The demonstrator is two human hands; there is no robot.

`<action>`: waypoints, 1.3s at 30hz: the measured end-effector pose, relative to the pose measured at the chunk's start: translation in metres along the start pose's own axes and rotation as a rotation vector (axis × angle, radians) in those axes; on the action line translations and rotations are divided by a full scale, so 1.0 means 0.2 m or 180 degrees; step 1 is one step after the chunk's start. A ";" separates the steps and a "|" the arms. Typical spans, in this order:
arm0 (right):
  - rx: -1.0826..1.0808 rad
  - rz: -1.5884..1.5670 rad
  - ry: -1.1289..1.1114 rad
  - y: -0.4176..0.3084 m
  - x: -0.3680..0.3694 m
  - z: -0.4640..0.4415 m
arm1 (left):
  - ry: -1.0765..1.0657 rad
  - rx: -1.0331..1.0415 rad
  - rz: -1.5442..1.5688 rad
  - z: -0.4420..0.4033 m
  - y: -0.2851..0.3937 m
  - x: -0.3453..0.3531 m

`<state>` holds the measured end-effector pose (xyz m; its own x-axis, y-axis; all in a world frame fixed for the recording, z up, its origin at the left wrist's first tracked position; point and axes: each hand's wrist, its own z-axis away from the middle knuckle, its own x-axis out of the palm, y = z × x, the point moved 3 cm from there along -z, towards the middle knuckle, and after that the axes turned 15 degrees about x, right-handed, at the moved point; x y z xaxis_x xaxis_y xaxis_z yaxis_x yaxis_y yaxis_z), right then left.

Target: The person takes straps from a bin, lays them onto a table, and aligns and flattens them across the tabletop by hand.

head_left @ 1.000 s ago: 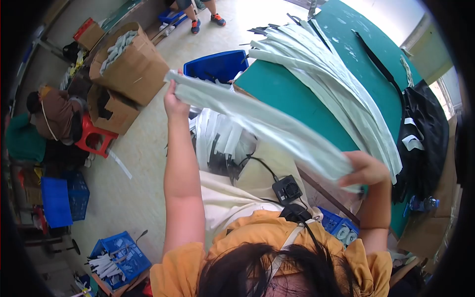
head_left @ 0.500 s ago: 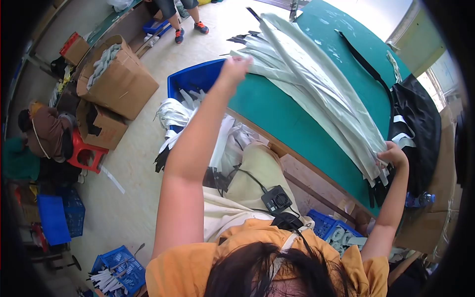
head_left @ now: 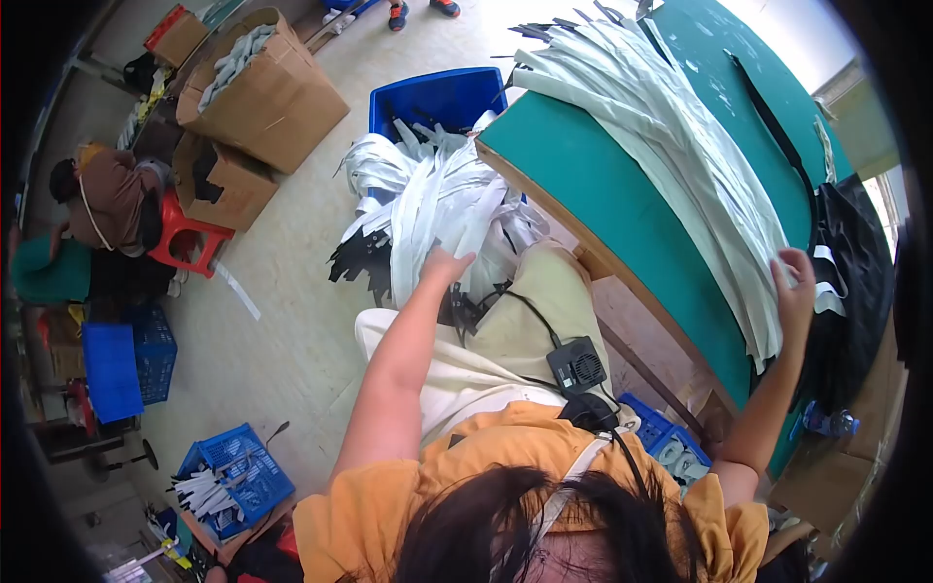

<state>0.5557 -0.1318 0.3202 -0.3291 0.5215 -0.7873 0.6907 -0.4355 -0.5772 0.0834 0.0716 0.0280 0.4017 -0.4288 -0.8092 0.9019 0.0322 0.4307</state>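
Long white strips [head_left: 671, 165] lie fanned out in a pile on the green table [head_left: 573, 160], their dark ends at the far side. My right hand [head_left: 795, 277] is at the near right end of this pile, its fingers apart and slightly curled. A heap of white strips [head_left: 418, 194] with black ends hangs over a blue bin [head_left: 437, 97] beside the table. My left hand [head_left: 447, 264] is at the lower part of this heap, fingers together against a strip; its fingertips partly blend with the white material.
Cardboard boxes [head_left: 262, 97] stand at the left, near a red stool [head_left: 185, 233] and a seated person [head_left: 117, 199]. A blue basket [head_left: 243, 476] is at lower left. Black material [head_left: 855, 282] and a bottle [head_left: 831, 422] are at the right.
The strip held between both hands now lies on the table pile. My left hand has moved from the table edge down to the hanging heap; my right hand has let go of the strip.
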 end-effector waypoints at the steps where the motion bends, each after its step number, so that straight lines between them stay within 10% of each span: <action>1: -0.0019 -0.0224 -0.0250 -0.14 0.08 0.07 | -0.0421 0.0439 0.0306 -0.09 -0.11 0.10; 5: -0.0604 -0.0658 -0.1462 -0.53 0.41 0.34 | -0.1366 0.0516 0.2057 -0.10 -0.20 0.18; 11: 0.0786 -0.1466 -0.4039 -0.68 1.18 0.72 | -0.1154 0.0161 0.3679 0.22 0.09 -0.07; 16: 0.2336 -0.1531 -0.4637 -0.68 1.55 1.10 | -0.1098 0.0087 0.4197 0.31 0.18 -0.03; 29: 0.2715 -0.1923 -0.4418 -0.64 1.47 1.10 | -0.0687 0.0422 0.3847 0.48 0.25 0.00; 32: 0.3422 -0.3319 -0.4199 -0.61 1.56 1.08 | -0.0557 0.0485 0.3460 0.49 0.24 0.06; 36: 0.3234 -0.3448 -0.3751 -0.53 1.59 1.05 | -0.2032 0.0689 0.3546 0.58 0.27 -0.03; 39: 0.3278 -0.3413 -0.3748 -0.59 1.53 1.02 | -0.1169 0.0182 0.2801 0.30 -0.07 0.09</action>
<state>0.2419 -0.0709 0.1029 -0.8180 0.3289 0.4719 -0.5289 -0.7525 -0.3924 0.0678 0.0096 0.0319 0.8486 -0.5288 -0.0140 0.2871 0.4381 0.8518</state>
